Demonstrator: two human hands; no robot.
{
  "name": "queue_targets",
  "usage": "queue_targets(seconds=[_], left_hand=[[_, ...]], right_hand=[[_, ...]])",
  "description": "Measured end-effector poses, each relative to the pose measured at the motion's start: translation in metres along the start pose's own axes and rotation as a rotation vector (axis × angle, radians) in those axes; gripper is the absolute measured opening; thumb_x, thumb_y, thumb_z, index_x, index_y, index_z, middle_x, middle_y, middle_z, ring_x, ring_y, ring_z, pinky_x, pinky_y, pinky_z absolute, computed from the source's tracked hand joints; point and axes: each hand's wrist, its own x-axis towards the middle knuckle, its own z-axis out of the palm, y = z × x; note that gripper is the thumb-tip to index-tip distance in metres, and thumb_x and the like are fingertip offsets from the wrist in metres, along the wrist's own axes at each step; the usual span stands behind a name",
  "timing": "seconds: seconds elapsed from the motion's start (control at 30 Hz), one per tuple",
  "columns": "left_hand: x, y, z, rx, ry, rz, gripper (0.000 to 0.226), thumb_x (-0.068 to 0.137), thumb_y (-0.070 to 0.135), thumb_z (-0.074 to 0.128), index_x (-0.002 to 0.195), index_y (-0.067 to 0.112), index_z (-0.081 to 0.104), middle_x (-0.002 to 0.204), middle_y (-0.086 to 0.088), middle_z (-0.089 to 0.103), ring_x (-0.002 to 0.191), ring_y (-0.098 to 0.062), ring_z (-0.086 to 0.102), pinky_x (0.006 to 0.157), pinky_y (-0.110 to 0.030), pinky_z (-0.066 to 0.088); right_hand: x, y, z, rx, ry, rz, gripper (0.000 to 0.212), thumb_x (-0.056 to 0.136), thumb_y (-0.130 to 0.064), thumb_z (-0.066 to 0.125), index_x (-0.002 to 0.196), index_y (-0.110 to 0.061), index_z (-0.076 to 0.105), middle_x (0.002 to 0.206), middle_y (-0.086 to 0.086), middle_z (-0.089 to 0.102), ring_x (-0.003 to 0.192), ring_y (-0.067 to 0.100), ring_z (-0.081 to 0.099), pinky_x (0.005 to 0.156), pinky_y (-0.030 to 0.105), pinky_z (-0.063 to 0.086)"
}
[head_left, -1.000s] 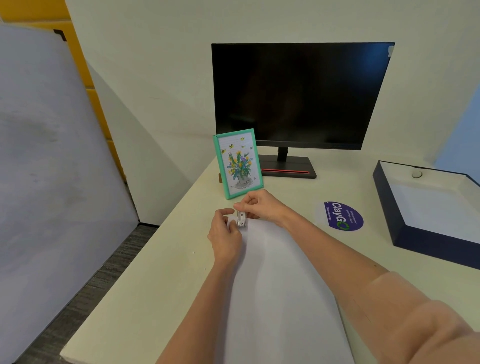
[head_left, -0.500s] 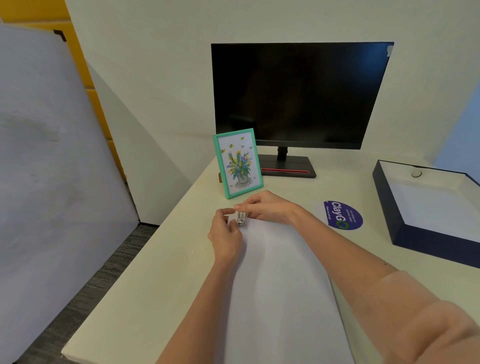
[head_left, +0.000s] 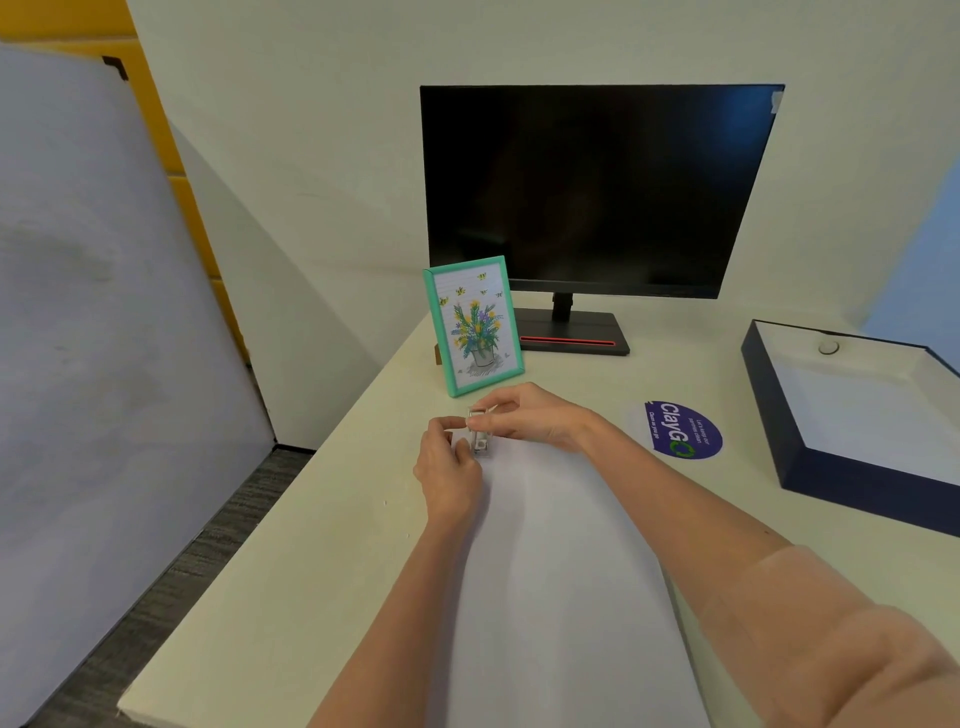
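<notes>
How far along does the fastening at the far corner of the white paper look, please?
Done: the white paper lies flat on the desk, a small metal fastener at its far left corner. In hand: the right hand pinches the fastener's top while the left hand pinches the paper corner beside it. Left: probably pressing it home and letting go; whether it already grips the paper is too small to tell.

Hidden at the paper's far corner

Your left hand (head_left: 449, 467) and right hand (head_left: 530, 418) cover the far corner of the paper (head_left: 545, 571). The clip (head_left: 480, 436) between them is too small and blurred to read. The paper runs off the bottom edge, the box (head_left: 769, 410) off the right. The sticker (head_left: 683, 428) has illegible small print.
</notes>
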Motion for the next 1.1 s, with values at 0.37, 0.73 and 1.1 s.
queue_targets(seconds=[0.37,0.73,1.1], left_hand=[[0.000,0.000,0.001,0.017,-0.004,0.019,0.025,0.088,-0.002,0.045,0.107,0.012,0.054,0.108,-0.009,0.063,0.100,-0.031,0.057,0.093,-0.051,0.042],[0.002,-0.003,0.002,-0.013,-0.005,0.023,0.022,0.088,0.000,0.048,0.101,0.016,0.055,0.106,-0.007,0.064,0.099,-0.029,0.058,0.091,-0.051,0.044],[0.000,-0.001,0.000,-0.016,0.000,0.012,0.028,0.088,-0.004,0.042,0.104,0.014,0.057,0.112,-0.005,0.062,0.108,-0.025,0.053,0.097,-0.045,0.041]], right_hand=[[0.000,0.003,0.004,-0.008,0.021,0.026,0.050,0.075,-0.046,0.075,0.112,-0.014,0.066,0.095,0.001,0.070,0.092,0.011,0.065,0.090,0.026,0.050],[0.002,0.003,0.005,-0.023,0.010,0.068,0.050,0.069,-0.031,0.083,0.112,-0.020,0.061,0.111,0.011,0.068,0.112,0.020,0.059,0.101,0.033,0.042],[-0.002,0.014,-0.011,0.019,0.056,0.186,0.044,0.073,-0.035,0.079,0.107,-0.017,0.056,0.100,-0.002,0.062,0.097,0.015,0.054,0.083,0.028,0.043]])
